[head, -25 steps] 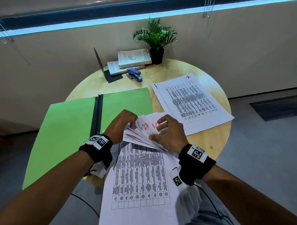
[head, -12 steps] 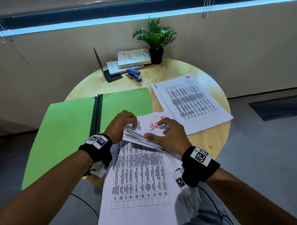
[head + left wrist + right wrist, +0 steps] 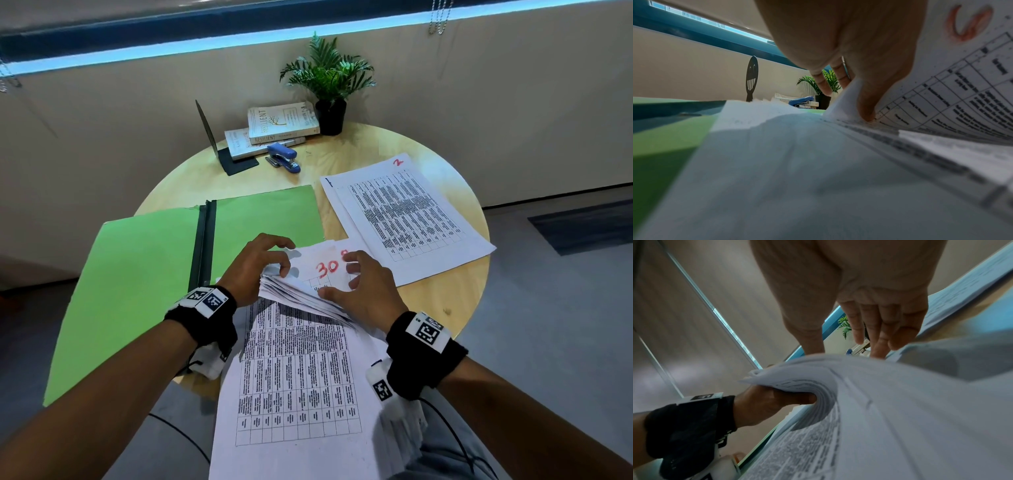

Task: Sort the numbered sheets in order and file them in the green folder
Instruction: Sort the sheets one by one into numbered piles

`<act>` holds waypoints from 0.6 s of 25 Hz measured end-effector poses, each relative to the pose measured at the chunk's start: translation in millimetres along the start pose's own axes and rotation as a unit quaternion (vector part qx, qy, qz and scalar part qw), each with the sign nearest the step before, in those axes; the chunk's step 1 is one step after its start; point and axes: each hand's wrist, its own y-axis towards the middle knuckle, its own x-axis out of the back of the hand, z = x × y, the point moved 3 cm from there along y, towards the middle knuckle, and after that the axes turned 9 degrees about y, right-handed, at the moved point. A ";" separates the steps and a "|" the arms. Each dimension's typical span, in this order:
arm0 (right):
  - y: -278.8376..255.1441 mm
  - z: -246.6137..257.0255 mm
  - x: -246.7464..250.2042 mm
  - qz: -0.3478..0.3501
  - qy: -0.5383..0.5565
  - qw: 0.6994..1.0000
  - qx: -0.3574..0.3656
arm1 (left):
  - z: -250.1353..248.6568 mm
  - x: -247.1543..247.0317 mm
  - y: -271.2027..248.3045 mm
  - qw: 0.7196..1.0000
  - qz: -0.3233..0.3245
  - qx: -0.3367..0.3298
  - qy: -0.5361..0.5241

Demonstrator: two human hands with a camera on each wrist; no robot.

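Note:
An open green folder (image 3: 137,274) lies on the left of the round table. Over the near edge hangs a stack of printed sheets (image 3: 298,377), its far ends bent back toward me. My left hand (image 3: 257,263) grips that bent bundle, thumb (image 3: 797,398) underneath and fingers on top. My right hand (image 3: 359,284) rests on the sheet marked 30 (image 3: 329,267) in red, thumb at the bundle's edge and fingers spread loosely. A second pile topped by sheet 2 (image 3: 407,212) lies at the right. In the left wrist view my left hand (image 3: 859,48) presses into the curled sheets (image 3: 962,89).
At the back of the table (image 3: 342,161) stand a potted plant (image 3: 329,85), two stacked books (image 3: 277,126), a blue stapler (image 3: 284,157) and a black bookend (image 3: 219,147). The folder overhangs the table's left edge. Grey floor (image 3: 548,325) lies to the right.
The sheet marked 27 has been flipped out of sight, so only the sheet marked 30 shows. My right hand has drawn slightly back toward me; my left hand keeps its grip.

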 end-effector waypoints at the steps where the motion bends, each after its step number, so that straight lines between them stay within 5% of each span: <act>1: 1.2 -0.6 -0.8 0.004 0.004 1.000 0.000 | -0.3 0.3 -0.1 1.000 -0.001 -0.001 0.000; 9: 0.9 -1.9 -3.7 0.016 0.048 0.998 0.033 | 7.3 -6.6 -0.1 0.999 -0.003 0.026 -0.035; 15: -13.2 8.5 -6.1 0.054 0.028 0.992 0.108 | 1.9 -2.8 4.4 0.999 -0.016 -0.029 -0.023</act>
